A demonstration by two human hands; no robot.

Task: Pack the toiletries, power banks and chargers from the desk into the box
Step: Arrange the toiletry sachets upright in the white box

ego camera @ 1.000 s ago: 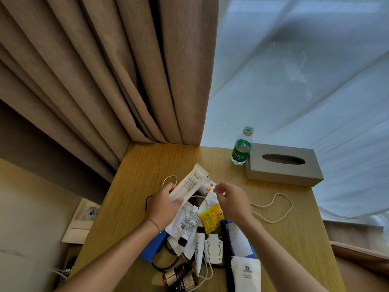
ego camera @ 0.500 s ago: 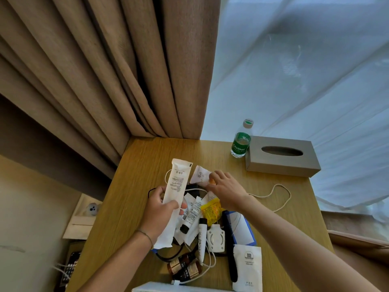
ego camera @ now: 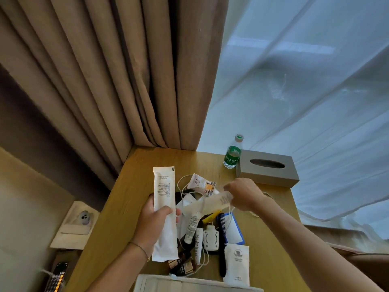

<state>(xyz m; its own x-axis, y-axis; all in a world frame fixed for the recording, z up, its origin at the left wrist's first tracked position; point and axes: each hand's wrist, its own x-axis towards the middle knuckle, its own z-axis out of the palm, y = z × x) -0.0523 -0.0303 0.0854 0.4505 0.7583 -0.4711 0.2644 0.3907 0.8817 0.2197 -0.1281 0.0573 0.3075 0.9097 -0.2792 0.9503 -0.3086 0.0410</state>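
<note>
My left hand (ego camera: 154, 223) grips a long white packet (ego camera: 164, 207), held upright over the wooden desk (ego camera: 134, 186). My right hand (ego camera: 244, 193) pinches one end of a blurred pale sachet (ego camera: 210, 202) above the pile. Under it lie small white tubes (ego camera: 192, 227), a yellow sachet (ego camera: 209, 213), a white charger (ego camera: 210, 237), a black comb (ego camera: 222, 241), a white cable (ego camera: 183, 182), brown bottles (ego camera: 181, 264), a blue-edged item (ego camera: 234, 228) and a white pouch (ego camera: 236, 264). The white box rim (ego camera: 189, 284) shows at the bottom edge.
A green-labelled water bottle (ego camera: 232, 153) and a grey tissue box (ego camera: 267, 167) stand at the desk's far right. Brown curtains hang behind the desk, sheer ones on the right. A small printed snack packet (ego camera: 201, 184) lies beyond the pile. A remote (ego camera: 55, 279) lies low left.
My left hand has raised the long white packet more upright. My right hand has lifted a pale sachet off the pile and moved right. The view has tilted down, showing the box rim.
</note>
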